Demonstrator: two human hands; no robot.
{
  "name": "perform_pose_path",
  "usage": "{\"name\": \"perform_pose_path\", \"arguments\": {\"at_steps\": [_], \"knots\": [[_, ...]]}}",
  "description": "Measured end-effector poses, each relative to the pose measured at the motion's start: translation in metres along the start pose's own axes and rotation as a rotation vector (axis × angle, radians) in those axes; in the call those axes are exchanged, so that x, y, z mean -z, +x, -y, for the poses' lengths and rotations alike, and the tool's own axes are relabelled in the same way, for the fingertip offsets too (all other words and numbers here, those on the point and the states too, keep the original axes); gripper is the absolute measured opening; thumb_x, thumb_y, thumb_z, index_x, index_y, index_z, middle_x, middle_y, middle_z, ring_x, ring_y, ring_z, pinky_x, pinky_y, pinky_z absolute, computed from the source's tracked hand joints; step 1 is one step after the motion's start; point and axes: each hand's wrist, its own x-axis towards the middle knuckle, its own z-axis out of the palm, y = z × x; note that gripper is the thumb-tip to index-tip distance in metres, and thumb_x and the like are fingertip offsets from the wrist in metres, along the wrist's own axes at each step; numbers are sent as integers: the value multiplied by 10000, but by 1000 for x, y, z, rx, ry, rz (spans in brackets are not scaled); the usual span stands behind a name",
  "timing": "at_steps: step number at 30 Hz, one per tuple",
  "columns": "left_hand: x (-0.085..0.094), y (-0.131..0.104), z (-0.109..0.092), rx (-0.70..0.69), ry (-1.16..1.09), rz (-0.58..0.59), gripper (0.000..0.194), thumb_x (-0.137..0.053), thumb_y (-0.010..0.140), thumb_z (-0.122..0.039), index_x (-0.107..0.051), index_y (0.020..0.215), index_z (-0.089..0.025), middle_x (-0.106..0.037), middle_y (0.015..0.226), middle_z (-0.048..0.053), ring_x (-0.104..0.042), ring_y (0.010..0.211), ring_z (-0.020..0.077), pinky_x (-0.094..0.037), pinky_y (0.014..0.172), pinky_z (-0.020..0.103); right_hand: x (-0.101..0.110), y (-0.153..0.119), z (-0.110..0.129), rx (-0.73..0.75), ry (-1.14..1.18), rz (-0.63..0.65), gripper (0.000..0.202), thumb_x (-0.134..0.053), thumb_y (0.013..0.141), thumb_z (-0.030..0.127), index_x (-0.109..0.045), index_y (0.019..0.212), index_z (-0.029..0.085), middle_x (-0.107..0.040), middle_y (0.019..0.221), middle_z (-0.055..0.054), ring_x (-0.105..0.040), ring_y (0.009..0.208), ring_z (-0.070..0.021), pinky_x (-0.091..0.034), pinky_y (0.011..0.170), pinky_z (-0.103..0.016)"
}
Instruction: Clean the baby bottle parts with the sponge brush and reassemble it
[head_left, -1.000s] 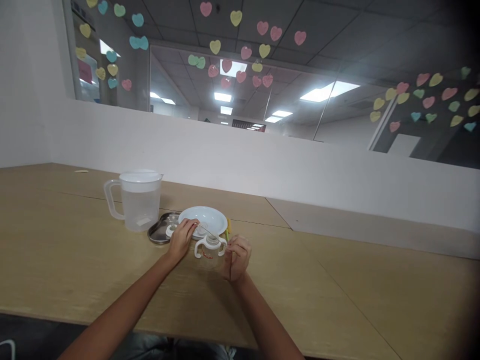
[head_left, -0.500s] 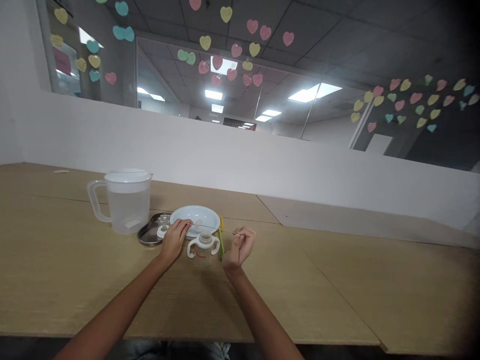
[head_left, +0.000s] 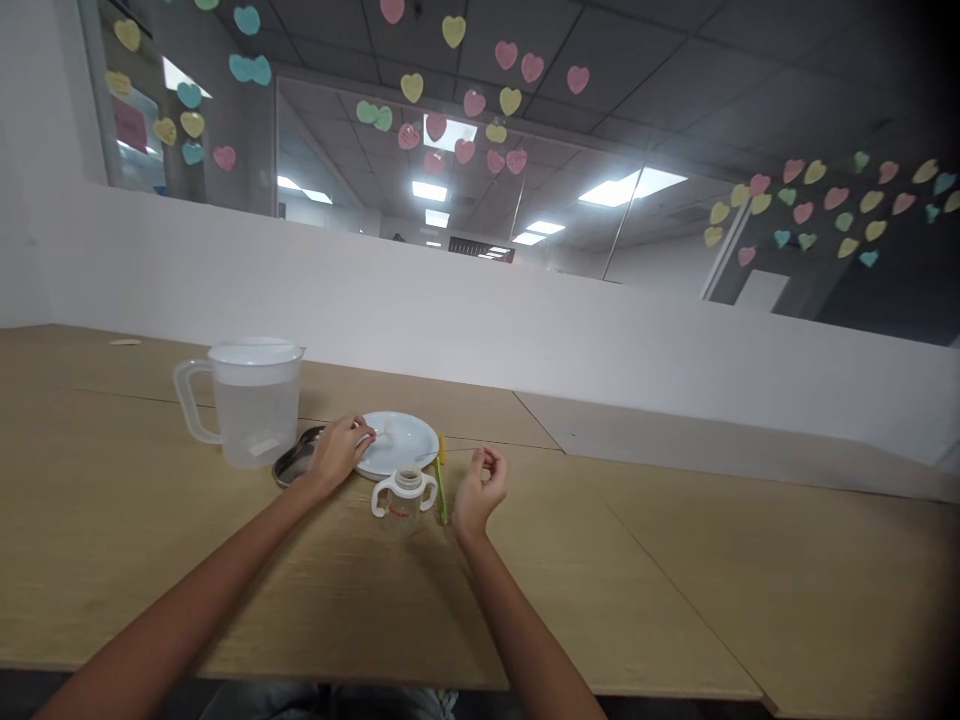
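My left hand (head_left: 341, 455) is closed in a pinch at the left rim of a white plate (head_left: 411, 450), on a small pale piece (head_left: 382, 433) too blurred to name. My right hand (head_left: 482, 490) is closed around the end of a thin rod (head_left: 457, 451), whose other end points left over the plate. Between my hands, in front of the plate, stands a clear bottle (head_left: 405, 498) with two white handles and an open neck. A green-handled stick (head_left: 441, 492) lies right of the bottle, beside a yellow item (head_left: 442, 450) at the plate's edge.
A clear plastic pitcher (head_left: 257, 410) holding water stands on the left. Next to it lies a metal kidney-shaped tray (head_left: 294, 462), partly hidden by my left hand. The wooden table (head_left: 600, 580) ends at a white wall (head_left: 450, 320) below windows with heart-shaped notes.
My left hand has moved left and slightly up, away from the thin rod. The rod's left end is now free of that hand, while my right hand has stayed nearly in place.
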Motion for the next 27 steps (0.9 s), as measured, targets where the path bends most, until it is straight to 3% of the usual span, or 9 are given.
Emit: {"name": "perform_pose_path", "arguments": {"at_steps": [4, 8, 11, 15, 21, 27], "knots": [[0, 22, 5, -67, -20, 179, 158, -666, 657, -313, -649, 517, -241, -631, 714, 62, -582, 808, 232, -407, 814, 342, -2, -5, -6, 4, -179, 203, 317, -410, 849, 405, -578, 842, 137, -563, 702, -30, -506, 651, -159, -392, 629, -256], [-14, 29, 7, -29, -104, 299, 121, -715, 566, -355, -670, 505, -261, -662, 623, 39, -602, 669, 213, -439, 702, 309, -4, -8, -15, 7, -368, 385, 261, -427, 827, 345, -607, 782, 162, -558, 620, 3, -501, 598, -155, -365, 617, -256], [-21, 30, 10, 43, -199, 302, 148, -672, 593, -397, -710, 610, -255, -705, 713, 37, -621, 681, 211, -449, 666, 300, -4, -10, -19, 2, -456, 489, 175, -490, 783, 280, -616, 706, 187, -556, 584, 18, -502, 587, -156, -337, 623, -260], [-15, 38, 8, 142, -328, 208, 313, -606, 646, -485, -713, 711, -198, -714, 831, 73, -629, 804, 240, -461, 749, 345, -4, -10, -22, -30, -546, 588, 137, -513, 775, 228, -628, 706, 200, -592, 615, 19, -527, 610, -155, -320, 637, -260], [14, 53, -26, 188, -551, 136, 478, -551, 697, -581, -637, 860, -140, -683, 866, 85, -624, 823, 210, -492, 757, 344, -5, -11, -21, -55, -569, 638, 189, -487, 835, 283, -640, 765, 197, -655, 736, -13, -574, 702, -177, -330, 636, -260], [43, 42, -68, 195, -851, 168, 379, -608, 717, -476, -559, 872, -133, -614, 838, 45, -618, 807, 168, -513, 778, 350, -5, -10, -18, -49, -539, 640, 235, -436, 861, 288, -631, 777, 187, -658, 756, -30, -576, 711, -191, -344, 645, -268]]}}
